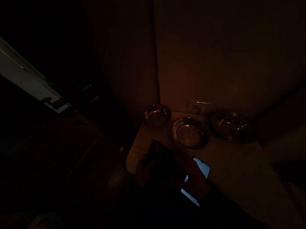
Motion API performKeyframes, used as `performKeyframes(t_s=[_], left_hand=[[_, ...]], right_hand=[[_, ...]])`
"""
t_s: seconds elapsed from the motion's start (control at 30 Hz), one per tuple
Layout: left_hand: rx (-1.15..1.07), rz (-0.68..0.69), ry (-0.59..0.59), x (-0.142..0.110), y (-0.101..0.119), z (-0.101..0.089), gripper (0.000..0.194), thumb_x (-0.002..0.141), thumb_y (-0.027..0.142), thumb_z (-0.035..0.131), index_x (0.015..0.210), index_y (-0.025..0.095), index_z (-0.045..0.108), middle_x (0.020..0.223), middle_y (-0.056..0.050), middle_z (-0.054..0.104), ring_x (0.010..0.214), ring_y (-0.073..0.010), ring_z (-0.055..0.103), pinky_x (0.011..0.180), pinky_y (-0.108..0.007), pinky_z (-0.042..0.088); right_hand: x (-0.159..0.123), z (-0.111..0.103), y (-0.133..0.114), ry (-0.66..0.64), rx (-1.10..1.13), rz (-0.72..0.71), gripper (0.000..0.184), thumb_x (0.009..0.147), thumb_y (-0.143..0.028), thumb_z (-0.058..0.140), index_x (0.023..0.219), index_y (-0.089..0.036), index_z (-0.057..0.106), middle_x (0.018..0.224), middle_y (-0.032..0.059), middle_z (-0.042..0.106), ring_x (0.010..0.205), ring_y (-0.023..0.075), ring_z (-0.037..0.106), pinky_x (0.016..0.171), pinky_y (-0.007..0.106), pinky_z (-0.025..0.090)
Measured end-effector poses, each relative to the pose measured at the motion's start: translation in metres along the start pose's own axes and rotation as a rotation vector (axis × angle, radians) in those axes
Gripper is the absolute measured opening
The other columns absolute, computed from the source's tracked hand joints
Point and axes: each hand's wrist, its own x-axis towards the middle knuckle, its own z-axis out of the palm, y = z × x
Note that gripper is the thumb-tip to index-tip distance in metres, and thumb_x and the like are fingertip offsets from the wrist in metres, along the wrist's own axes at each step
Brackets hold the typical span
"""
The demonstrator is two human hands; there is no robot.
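The scene is very dark. A dark, soft-looking object [162,158] with a raised corner sits between my hands over the table; its kind is not clear. On its left side, my left hand [144,170] is closed around its edge. My right hand [196,179] reaches in from the right, its fingers against the object, though they are dim and partly lost in shadow. Beneath that hand a phone [203,167] with a lit screen lies on the table, partly covered by the hand.
Three shiny metal dishes, a left one [157,117], a middle one [191,134] and a right one [230,125], stand along the back of the pale table [232,168]. Behind them is a wall socket [200,106]. At left is a door handle [56,103].
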Motion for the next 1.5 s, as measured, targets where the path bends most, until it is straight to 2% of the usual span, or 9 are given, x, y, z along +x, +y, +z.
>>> performKeyframes(t_s=[0.17,0.4,0.5,0.63,0.77,1.07,1.23,1.37,1.5], left_hand=[[-0.016,0.012,-0.071,-0.004,0.000,0.006,0.049,0.067,0.043,0.069,0.105,0.011,0.067,0.101,-0.013,0.073,0.094,-0.0284,0.067,0.081,-0.038,0.052],[-0.040,0.008,-0.112,-0.005,0.000,0.007,0.049,0.064,0.043,0.071,0.101,0.010,0.068,0.100,-0.013,0.073,0.095,-0.0288,0.067,0.082,-0.038,0.052],[-0.069,0.020,-0.126,-0.005,0.001,0.006,0.048,0.066,0.042,0.071,0.103,0.011,0.069,0.102,-0.012,0.073,0.096,-0.0277,0.067,0.083,-0.037,0.052],[-0.066,0.024,-0.108,-0.007,0.004,0.005,0.049,0.069,0.044,0.068,0.104,0.010,0.068,0.100,-0.012,0.073,0.094,-0.0273,0.068,0.081,-0.037,0.053],[-0.085,0.043,-0.158,-0.008,0.003,0.006,0.050,0.070,0.046,0.067,0.105,0.010,0.067,0.101,-0.013,0.073,0.094,-0.0268,0.068,0.081,-0.036,0.053],[0.032,0.026,-0.271,-0.004,-0.007,0.001,0.049,0.072,0.051,0.064,0.102,0.012,0.069,0.103,-0.012,0.072,0.098,-0.0274,0.066,0.087,-0.039,0.051],[0.040,0.086,-0.289,-0.002,-0.007,-0.002,0.042,0.067,0.042,0.070,0.098,0.013,0.068,0.103,-0.012,0.072,0.099,-0.0271,0.066,0.091,-0.041,0.050],[-0.048,0.180,-0.230,-0.001,-0.002,-0.004,0.071,0.059,0.030,0.078,0.124,0.015,0.055,0.128,-0.017,0.060,0.116,-0.0286,0.058,0.100,-0.046,0.045],[-0.125,0.298,-0.320,-0.002,0.013,-0.005,0.088,0.055,0.022,0.081,0.136,0.020,0.046,0.141,-0.017,0.047,0.129,-0.0300,0.046,0.109,-0.048,0.035]], right_hand=[[0.008,-0.012,0.003,0.053,-0.017,-0.047,0.039,0.085,-0.027,0.054,0.124,-0.027,0.061,0.128,0.0105,0.060,0.120,0.0314,0.053,0.095,0.054,0.046],[0.021,-0.033,-0.002,0.115,0.206,0.218,0.030,0.092,-0.035,0.044,0.102,-0.023,0.069,0.100,0.0087,0.073,0.093,0.0235,0.068,0.081,0.039,0.056],[0.018,-0.037,-0.004,0.000,0.210,0.106,0.033,0.085,-0.037,0.055,0.113,-0.023,0.065,0.112,0.0094,0.069,0.104,0.0252,0.064,0.089,0.041,0.054],[0.012,-0.031,-0.003,-0.095,0.123,-0.029,0.061,0.074,-0.038,0.068,0.131,-0.021,0.054,0.131,0.0140,0.058,0.119,0.0305,0.055,0.095,0.047,0.049],[0.015,-0.025,0.000,-0.063,0.138,-0.068,0.036,0.084,-0.029,0.055,0.119,-0.026,0.064,0.124,0.0103,0.063,0.115,0.0265,0.058,0.095,0.045,0.050],[0.031,-0.040,-0.001,0.132,0.323,0.386,0.036,0.088,-0.046,0.046,0.104,-0.022,0.066,0.100,0.0087,0.072,0.092,0.0261,0.067,0.082,0.040,0.054],[0.040,-0.048,-0.005,0.194,0.405,0.475,0.040,0.082,-0.053,0.049,0.098,-0.021,0.067,0.093,0.0078,0.072,0.088,0.0265,0.066,0.082,0.041,0.053],[0.045,-0.048,-0.012,0.143,0.505,0.476,0.042,0.079,-0.055,0.053,0.100,-0.022,0.067,0.097,0.0069,0.072,0.092,0.0266,0.065,0.083,0.040,0.052],[0.053,-0.049,-0.020,0.075,0.579,0.430,0.037,0.081,-0.053,0.052,0.094,-0.021,0.068,0.093,0.0058,0.072,0.088,0.0247,0.066,0.080,0.037,0.054]])
